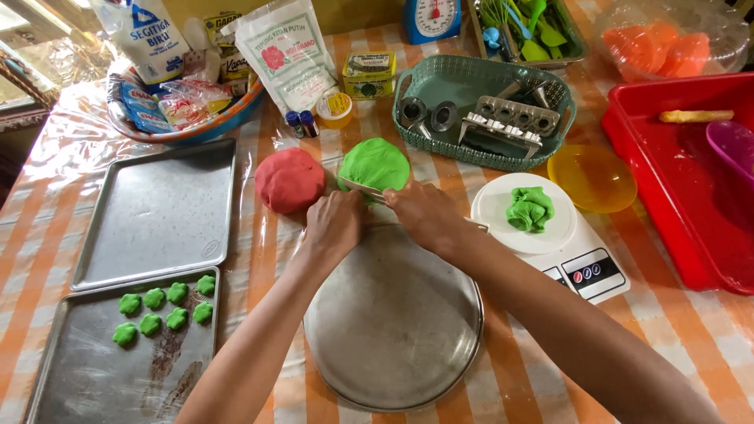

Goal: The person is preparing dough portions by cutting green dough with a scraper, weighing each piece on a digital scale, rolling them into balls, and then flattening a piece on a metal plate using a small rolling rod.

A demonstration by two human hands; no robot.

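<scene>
In the head view, a thin scraper blade (363, 189) was gripped by the right hand (424, 216) and pressed into the green dough ball (375, 163). The left hand (334, 226), fingers curled, was laid against that dough's near edge. A red dough ball (289, 180) was seen just left of the green one, a round metal tray (393, 322) directly before it.

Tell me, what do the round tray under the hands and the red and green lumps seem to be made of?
Round tray: probably aluminium or steel, dull grey with smudged reflections. Red lump and green lump: soft dough by the look, matte, smooth, slightly creased.
</scene>
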